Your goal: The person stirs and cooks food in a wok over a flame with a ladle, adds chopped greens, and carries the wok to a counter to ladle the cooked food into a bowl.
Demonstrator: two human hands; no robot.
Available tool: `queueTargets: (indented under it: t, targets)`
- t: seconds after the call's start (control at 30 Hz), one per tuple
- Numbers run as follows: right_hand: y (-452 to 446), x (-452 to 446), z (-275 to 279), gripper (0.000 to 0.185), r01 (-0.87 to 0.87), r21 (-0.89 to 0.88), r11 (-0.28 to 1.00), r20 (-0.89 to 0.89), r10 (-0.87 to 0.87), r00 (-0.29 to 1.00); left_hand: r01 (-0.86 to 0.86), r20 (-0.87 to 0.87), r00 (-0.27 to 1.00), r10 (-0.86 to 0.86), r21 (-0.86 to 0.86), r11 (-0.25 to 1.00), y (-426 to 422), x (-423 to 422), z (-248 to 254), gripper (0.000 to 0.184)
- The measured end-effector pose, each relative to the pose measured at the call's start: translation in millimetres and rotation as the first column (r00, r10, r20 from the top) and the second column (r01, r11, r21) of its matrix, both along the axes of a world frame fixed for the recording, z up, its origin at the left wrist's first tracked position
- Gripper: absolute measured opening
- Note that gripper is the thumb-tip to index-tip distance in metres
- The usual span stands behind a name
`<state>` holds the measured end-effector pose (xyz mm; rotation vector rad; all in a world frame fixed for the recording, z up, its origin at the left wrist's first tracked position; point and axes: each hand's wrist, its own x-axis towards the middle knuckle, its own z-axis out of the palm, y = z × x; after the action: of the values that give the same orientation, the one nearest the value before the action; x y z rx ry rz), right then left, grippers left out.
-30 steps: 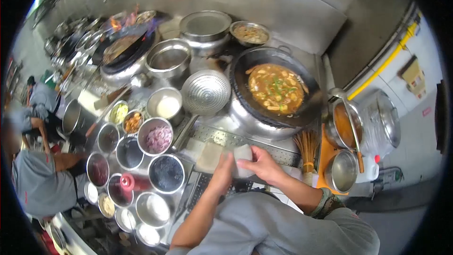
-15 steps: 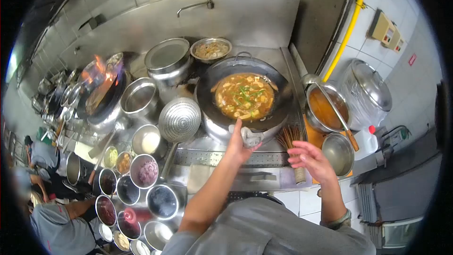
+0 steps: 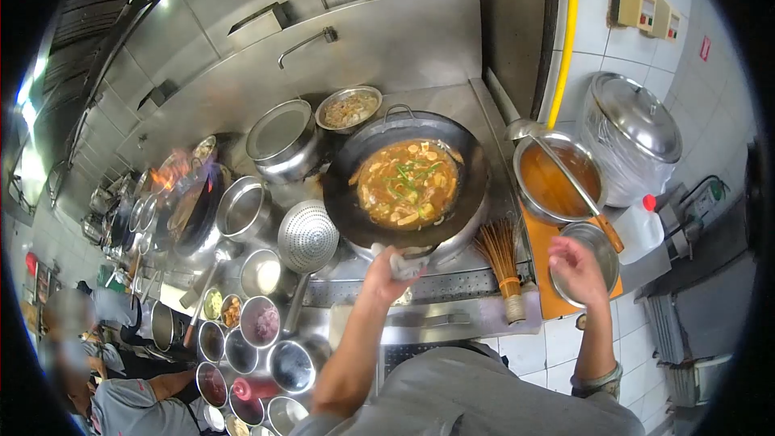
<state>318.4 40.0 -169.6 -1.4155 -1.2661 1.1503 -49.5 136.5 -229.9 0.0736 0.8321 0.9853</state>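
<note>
A dark wok (image 3: pixel 468 186) sits on the burner, with a brown saucy dish (image 3: pixel 404 186) of pale slices and green strips inside. My left hand (image 3: pixel 386 278) is closed around a grey cloth (image 3: pixel 397 263) at the wok's near rim, gripping it there; the cloth and fingers hide the near handle. My right hand (image 3: pixel 580 270) hovers by a steel bowl (image 3: pixel 601 244), fingers loosely apart and holding nothing. Between the hands, a bamboo wok brush (image 3: pixel 502 262) lies on the stove front. Left of the wok rests a perforated strainer (image 3: pixel 308 236).
A pot of orange-brown liquid (image 3: pixel 557 182) with a ladle (image 3: pixel 571 184) across it stands at right, beside a white jug (image 3: pixel 642 230). Several ingredient pots (image 3: pixel 260 321) crowd the lower left. Flames (image 3: pixel 171 171) rise by another wok. Co-workers (image 3: pixel 137 404) stand at far left.
My left hand now grips the wok's near edge through the cloth, and the wok looks tilted. My right hand has moved right, from beside the brush to the steel bowl. The view has shifted.
</note>
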Motion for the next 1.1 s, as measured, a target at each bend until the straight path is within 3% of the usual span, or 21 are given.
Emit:
queueTargets:
  t: [0.07,0.1,0.17,0.2,0.27,0.33,0.4,0.53,0.73,0.87,1.0,1.1]
  targets:
    - [20,24,6,0.036,0.07,0.16,0.985,0.343,-0.122,0.931,-0.107,-0.053,0.993,0.106,-0.03,0.994,-26,-3,1,0.03]
    - [34,37,3,0.036,0.064,0.161,0.985,0.342,-0.116,0.932,-0.06,-0.059,0.996,0.06,-0.003,0.998,-40,-7,2,0.031]
    - [61,60,-7,0.033,0.223,0.272,0.936,0.589,-0.345,0.73,-0.023,-0.03,0.999,0.025,0.07,0.997,-65,-14,0,0.031]
    - [73,64,-6,0.033,0.2,0.256,0.946,0.597,-0.317,0.737,-0.047,-0.029,0.998,0.049,0.053,0.997,-70,-14,-2,0.031]
    - [98,71,0,0.033,0.126,0.249,0.96,0.752,-0.274,0.6,-0.077,0.0,0.997,0.077,-0.021,0.997,-74,-13,-4,0.031]
    - [116,71,-8,0.033,0.067,0.255,0.965,0.741,-0.24,0.627,-0.045,-0.099,0.994,0.044,-0.011,0.999,-68,-7,2,0.03]
    - [126,61,-11,0.034,0.079,0.306,0.949,0.624,-0.263,0.736,-0.125,-0.154,0.982,0.113,-0.073,0.989,-58,4,14,0.028]
    - [120,22,-11,0.035,-0.028,0.318,0.948,0.523,-0.151,0.839,-0.114,-0.133,0.985,0.109,-0.036,0.993,-30,12,6,0.026]
    - [98,18,-5,0.032,0.042,0.258,0.965,0.477,-0.165,0.863,-0.072,-0.088,0.993,0.075,0.04,0.997,11,10,-16,0.025]
    - [76,33,-11,0.031,0.116,0.245,0.962,0.445,-0.218,0.869,-0.036,-0.143,0.989,0.044,0.056,0.998,17,6,-23,0.037]
    - [47,43,0,0.033,0.172,0.193,0.966,0.483,-0.246,0.84,-0.146,-0.116,0.983,0.14,-0.039,0.989,-3,9,28,0.047]
    - [33,46,1,0.031,0.246,0.245,0.938,0.517,-0.341,0.786,-0.008,-0.073,0.997,0.004,-0.046,0.999,6,-3,19,0.046]
